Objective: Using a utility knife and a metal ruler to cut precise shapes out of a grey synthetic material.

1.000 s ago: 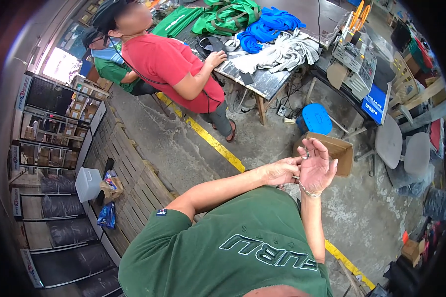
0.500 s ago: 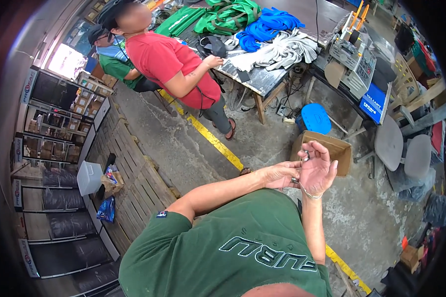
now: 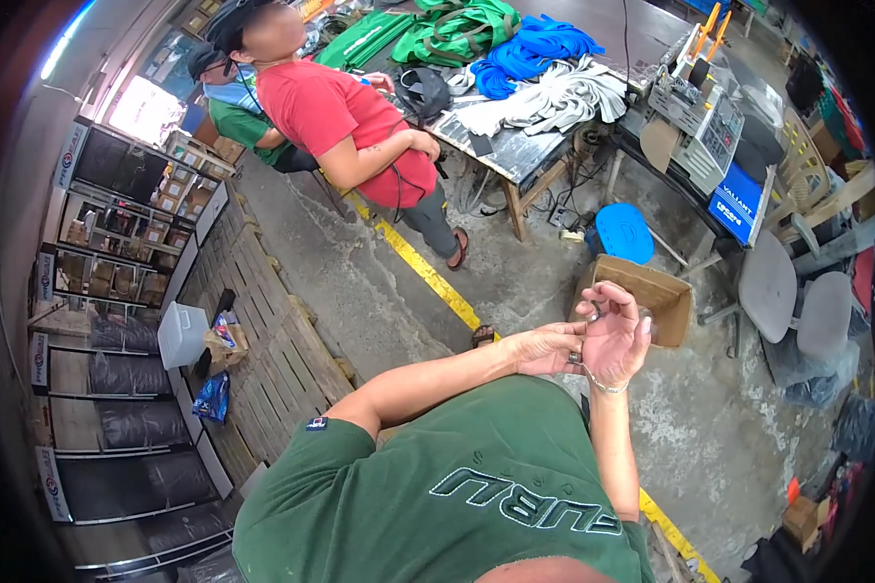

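My left hand [image 3: 551, 347] reaches across from the left and meets the heel of my right palm. Its thumb and fingers are closed together near the thin bracelet [image 3: 608, 389] on my right wrist; what they pinch, if anything, is too small to make out. A ring [image 3: 576, 358] shows on that hand. With the palm turned up and the fingers half curled and apart, my right hand [image 3: 614, 340] holds nothing that I can see. Beyond it on the floor stands an open cardboard box [image 3: 673, 301].
A person in a red shirt [image 3: 326, 117] stands at a table [image 3: 515, 160] bearing blue straps [image 3: 530, 58], white straps [image 3: 554, 102] and green bags [image 3: 457, 34]. A machine [image 3: 695, 121] is at the right, near grey chairs [image 3: 768, 277]. Wooden pallets [image 3: 253, 330] and shelves [image 3: 126, 369] line the left.
The scene has shifted slightly as my head moved. My hands stay together, and my left fingers sit a little closer against my right palm. The red-shirted person's arm has moved slightly.
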The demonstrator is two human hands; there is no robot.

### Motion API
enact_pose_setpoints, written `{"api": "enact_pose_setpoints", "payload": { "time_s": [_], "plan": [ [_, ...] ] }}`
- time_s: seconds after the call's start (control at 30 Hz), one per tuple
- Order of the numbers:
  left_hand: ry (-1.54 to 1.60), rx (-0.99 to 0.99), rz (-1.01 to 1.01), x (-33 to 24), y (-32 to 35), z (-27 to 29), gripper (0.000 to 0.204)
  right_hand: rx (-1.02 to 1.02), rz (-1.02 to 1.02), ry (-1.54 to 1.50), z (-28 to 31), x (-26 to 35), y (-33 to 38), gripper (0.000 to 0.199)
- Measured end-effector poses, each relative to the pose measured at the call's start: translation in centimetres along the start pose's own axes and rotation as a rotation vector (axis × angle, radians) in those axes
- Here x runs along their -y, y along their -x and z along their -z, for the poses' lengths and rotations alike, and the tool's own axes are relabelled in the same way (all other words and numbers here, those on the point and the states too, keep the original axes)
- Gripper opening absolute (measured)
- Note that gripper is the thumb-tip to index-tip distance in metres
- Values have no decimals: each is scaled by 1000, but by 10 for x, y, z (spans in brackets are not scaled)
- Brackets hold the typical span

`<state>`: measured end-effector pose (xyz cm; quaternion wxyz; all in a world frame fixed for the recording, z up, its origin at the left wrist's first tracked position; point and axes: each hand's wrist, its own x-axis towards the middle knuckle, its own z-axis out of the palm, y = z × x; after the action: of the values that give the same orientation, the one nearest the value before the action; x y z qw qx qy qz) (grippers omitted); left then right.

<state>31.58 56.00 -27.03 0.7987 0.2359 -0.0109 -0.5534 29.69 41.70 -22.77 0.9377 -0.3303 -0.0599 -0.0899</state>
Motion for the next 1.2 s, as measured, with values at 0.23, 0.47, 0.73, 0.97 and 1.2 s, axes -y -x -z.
{"api": "enact_pose_setpoints", "payload": {
  "time_s": [0.23,0.47,0.73,0.97,1.2],
  "plan": [
    [12,-11,17,7,-5,7,56,-3,-15,20,3,1,3,70],
    [193,54,64,16,-6,23,52,-48,24,26,2,-5,9,69],
    [132,144,110,22,-3,35,43,-106,58,116,-21,-2,28,71],
    [117,192,317,29,2,20,27,-184,122,146,-22,-6,58,69],
    [141,234,410,53,-3,17,30,-251,147,159,-20,6,88,69]
  ]
}}
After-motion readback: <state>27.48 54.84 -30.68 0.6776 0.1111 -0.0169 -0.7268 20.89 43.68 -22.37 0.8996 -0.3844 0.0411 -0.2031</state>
